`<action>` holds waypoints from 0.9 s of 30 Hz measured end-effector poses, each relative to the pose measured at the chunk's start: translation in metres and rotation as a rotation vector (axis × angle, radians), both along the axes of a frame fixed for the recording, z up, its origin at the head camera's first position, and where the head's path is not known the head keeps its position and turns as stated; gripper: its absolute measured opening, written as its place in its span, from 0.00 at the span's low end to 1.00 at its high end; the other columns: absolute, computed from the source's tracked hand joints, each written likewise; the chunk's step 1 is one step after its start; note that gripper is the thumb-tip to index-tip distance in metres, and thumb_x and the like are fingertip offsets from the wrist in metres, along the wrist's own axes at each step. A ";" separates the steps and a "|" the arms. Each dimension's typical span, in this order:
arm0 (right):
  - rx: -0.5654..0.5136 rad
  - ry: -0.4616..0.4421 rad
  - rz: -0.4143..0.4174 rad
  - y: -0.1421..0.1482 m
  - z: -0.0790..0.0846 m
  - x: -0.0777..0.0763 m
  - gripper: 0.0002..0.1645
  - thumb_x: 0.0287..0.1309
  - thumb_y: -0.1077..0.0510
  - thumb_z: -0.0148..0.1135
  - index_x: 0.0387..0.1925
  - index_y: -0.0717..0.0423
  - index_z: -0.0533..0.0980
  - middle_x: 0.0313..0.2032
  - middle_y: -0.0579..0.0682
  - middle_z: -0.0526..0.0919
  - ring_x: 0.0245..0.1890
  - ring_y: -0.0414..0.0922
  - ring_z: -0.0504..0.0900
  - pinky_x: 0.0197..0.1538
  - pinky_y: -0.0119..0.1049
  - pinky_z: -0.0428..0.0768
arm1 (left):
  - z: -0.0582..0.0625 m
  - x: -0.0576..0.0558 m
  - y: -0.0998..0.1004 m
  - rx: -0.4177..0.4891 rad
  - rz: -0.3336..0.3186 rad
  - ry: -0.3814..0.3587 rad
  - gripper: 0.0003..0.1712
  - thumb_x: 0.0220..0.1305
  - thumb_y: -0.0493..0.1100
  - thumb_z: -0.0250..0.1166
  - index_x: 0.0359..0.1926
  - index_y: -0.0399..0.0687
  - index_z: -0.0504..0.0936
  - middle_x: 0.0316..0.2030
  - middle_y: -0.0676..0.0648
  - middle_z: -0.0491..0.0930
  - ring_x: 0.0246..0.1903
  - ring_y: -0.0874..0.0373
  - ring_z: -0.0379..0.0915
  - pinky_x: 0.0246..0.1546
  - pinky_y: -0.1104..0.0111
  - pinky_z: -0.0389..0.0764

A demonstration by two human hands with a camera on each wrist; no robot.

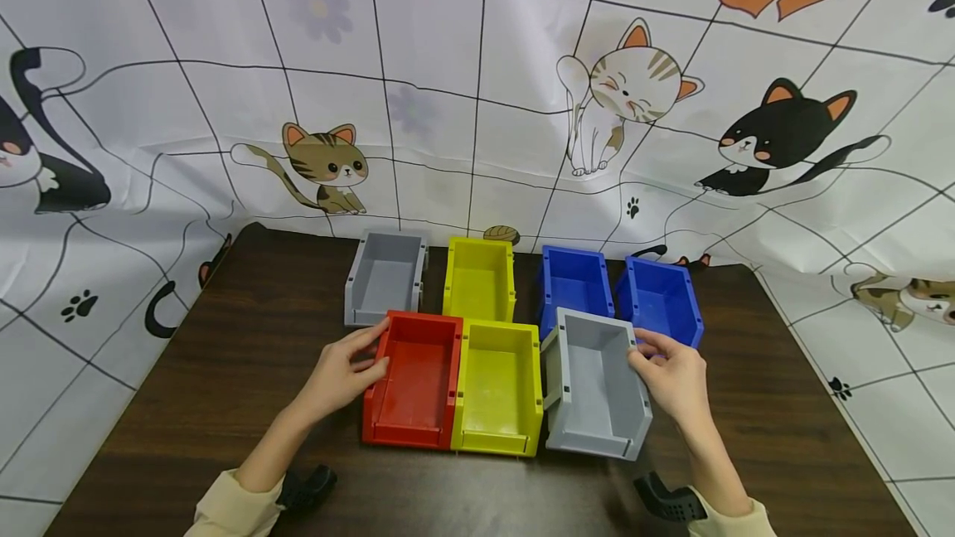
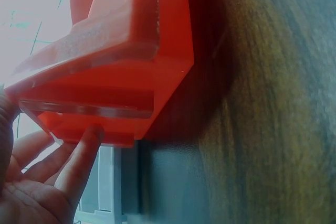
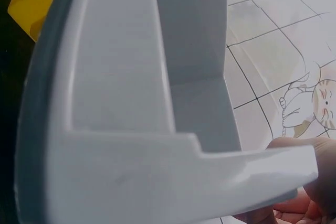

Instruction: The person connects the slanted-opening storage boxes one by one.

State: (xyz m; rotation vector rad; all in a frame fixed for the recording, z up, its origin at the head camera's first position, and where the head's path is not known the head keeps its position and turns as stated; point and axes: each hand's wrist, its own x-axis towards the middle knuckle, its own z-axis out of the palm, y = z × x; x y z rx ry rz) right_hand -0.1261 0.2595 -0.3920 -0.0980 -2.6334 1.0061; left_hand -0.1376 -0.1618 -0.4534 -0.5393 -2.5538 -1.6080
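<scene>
Two bins in hand: gripping front gray bin (image 1: 603, 388) by right rim with right hand (image 1: 677, 375), pinched between thumb and fingers; holding red bin (image 1: 416, 379) by left wall with left hand (image 1: 345, 370), also thumb-and-finger. In front row, left to right on dark wood table (image 1: 224, 330): red, then front yellow bin (image 1: 500, 384) snug alongside, then gray, just beside yellow but askew and seemingly lifted; can't tell if touching. For lining up well, probably best to brace red steady, level gray, match front edges with yellow, then press evenly sideways; could catch on yellow's rim if tilted, could bump blue bins (image 1: 576, 276) right behind. Reaching in with both forearms (image 1: 274, 447) from near side, angled toward each other, with palms facing inward
</scene>
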 end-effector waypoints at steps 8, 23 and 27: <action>-0.021 -0.051 -0.001 0.000 -0.001 -0.004 0.15 0.48 0.66 0.64 0.41 0.69 0.81 0.29 0.61 0.84 0.16 0.34 0.74 0.19 0.24 0.71 | -0.001 0.001 0.001 -0.003 0.000 0.000 0.32 0.56 0.28 0.63 0.63 0.31 0.68 0.56 0.29 0.71 0.49 0.38 0.73 0.40 0.57 0.80; 0.024 -0.103 0.073 -0.002 0.008 -0.009 0.16 0.49 0.65 0.64 0.42 0.69 0.80 0.28 0.59 0.83 0.14 0.36 0.68 0.15 0.27 0.65 | -0.003 0.001 0.001 -0.005 0.006 0.015 0.31 0.55 0.28 0.64 0.62 0.32 0.69 0.55 0.30 0.72 0.50 0.39 0.73 0.40 0.57 0.80; 0.016 -0.118 0.101 -0.001 0.009 -0.010 0.18 0.50 0.64 0.64 0.44 0.70 0.79 0.29 0.60 0.83 0.13 0.35 0.68 0.15 0.27 0.66 | -0.002 0.001 0.001 -0.006 0.013 0.018 0.31 0.55 0.27 0.64 0.62 0.31 0.69 0.54 0.30 0.72 0.48 0.39 0.74 0.39 0.58 0.81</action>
